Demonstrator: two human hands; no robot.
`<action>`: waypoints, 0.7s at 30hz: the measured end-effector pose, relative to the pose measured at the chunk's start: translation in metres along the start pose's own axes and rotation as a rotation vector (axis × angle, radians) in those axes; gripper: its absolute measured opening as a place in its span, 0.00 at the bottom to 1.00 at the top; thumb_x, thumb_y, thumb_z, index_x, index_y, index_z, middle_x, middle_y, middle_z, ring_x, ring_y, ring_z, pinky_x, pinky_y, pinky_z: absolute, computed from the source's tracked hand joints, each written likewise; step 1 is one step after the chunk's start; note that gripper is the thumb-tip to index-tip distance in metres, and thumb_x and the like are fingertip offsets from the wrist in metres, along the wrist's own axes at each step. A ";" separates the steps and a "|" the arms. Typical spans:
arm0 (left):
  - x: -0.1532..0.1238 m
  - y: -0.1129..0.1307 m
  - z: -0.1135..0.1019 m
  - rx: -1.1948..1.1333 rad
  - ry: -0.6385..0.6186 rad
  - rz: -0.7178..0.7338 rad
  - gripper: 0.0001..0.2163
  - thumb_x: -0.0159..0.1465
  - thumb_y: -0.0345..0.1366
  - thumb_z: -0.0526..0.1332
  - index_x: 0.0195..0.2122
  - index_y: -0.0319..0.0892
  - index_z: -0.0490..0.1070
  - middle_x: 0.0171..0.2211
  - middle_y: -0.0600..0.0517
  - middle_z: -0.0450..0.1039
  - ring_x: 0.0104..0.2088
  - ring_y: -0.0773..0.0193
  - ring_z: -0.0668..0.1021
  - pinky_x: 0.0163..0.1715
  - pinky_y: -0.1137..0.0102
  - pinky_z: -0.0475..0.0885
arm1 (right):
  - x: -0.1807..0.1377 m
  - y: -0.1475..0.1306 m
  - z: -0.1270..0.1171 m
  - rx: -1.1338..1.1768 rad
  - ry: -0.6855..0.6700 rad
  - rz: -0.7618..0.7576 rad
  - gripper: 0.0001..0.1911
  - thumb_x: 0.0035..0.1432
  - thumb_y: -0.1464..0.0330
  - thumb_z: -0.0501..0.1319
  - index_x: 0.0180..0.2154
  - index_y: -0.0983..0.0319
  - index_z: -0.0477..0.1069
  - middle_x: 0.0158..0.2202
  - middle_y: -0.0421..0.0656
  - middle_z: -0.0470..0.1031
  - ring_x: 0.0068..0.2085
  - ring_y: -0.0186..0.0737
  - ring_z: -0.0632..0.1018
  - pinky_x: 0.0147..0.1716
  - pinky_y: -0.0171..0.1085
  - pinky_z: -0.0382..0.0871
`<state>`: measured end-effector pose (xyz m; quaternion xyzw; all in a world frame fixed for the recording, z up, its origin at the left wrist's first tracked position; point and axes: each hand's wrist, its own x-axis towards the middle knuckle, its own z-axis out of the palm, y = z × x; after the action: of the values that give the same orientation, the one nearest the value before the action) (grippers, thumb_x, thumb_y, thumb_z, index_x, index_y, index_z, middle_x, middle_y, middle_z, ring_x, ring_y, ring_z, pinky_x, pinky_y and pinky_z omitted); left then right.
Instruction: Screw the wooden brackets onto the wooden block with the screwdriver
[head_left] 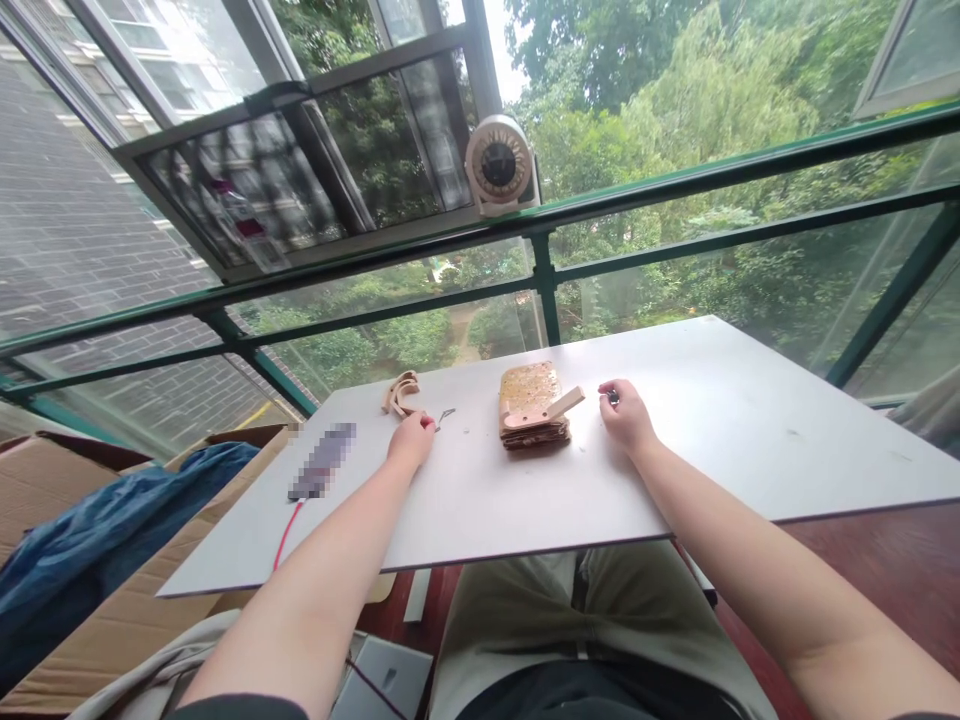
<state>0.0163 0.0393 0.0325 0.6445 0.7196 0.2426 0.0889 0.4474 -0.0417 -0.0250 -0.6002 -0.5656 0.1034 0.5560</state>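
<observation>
My left hand (411, 438) rests on the white board (750, 420), fingers pinched on a small red-handled tool whose thin metal tip (444, 415) pokes out to the right. A curled tan leather strip (400, 392) lies just beyond it. My right hand (624, 412) is closed around a small dark object (612, 397) that I cannot make out. Between the hands sits a stack of tan leather pieces (531, 408) with a strap sticking out toward the right hand.
A phone (322, 460) with a red cable (287, 535) lies on the board's left part. Cardboard boxes (90, 600) and blue cloth (97, 520) sit to the left. A green railing (547, 290) with glass and a small fan (499, 165) stand behind.
</observation>
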 end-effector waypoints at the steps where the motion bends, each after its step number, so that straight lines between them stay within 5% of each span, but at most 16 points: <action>1: -0.001 0.002 -0.001 -0.040 0.014 -0.004 0.07 0.61 0.36 0.63 0.40 0.45 0.76 0.43 0.45 0.80 0.44 0.52 0.80 0.46 0.62 0.73 | 0.000 0.000 0.000 0.004 0.000 0.002 0.18 0.67 0.60 0.61 0.55 0.62 0.71 0.54 0.48 0.75 0.49 0.43 0.79 0.48 0.48 0.77; 12: -0.028 0.065 -0.012 -0.604 0.065 0.131 0.14 0.63 0.44 0.62 0.45 0.40 0.72 0.41 0.44 0.80 0.38 0.60 0.84 0.35 0.66 0.79 | 0.001 -0.001 -0.002 0.026 0.016 0.032 0.19 0.67 0.61 0.62 0.55 0.62 0.71 0.54 0.48 0.75 0.49 0.43 0.79 0.48 0.48 0.77; 21: -0.072 0.129 -0.045 -0.724 0.090 0.302 0.13 0.59 0.44 0.68 0.36 0.39 0.75 0.31 0.46 0.81 0.31 0.63 0.81 0.28 0.71 0.74 | 0.002 -0.005 -0.006 0.049 0.070 0.032 0.10 0.64 0.66 0.64 0.44 0.64 0.73 0.45 0.45 0.76 0.39 0.37 0.78 0.43 0.43 0.76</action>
<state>0.1219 -0.0346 0.1182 0.6590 0.4877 0.5190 0.2419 0.4500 -0.0447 -0.0175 -0.5989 -0.5333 0.1050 0.5882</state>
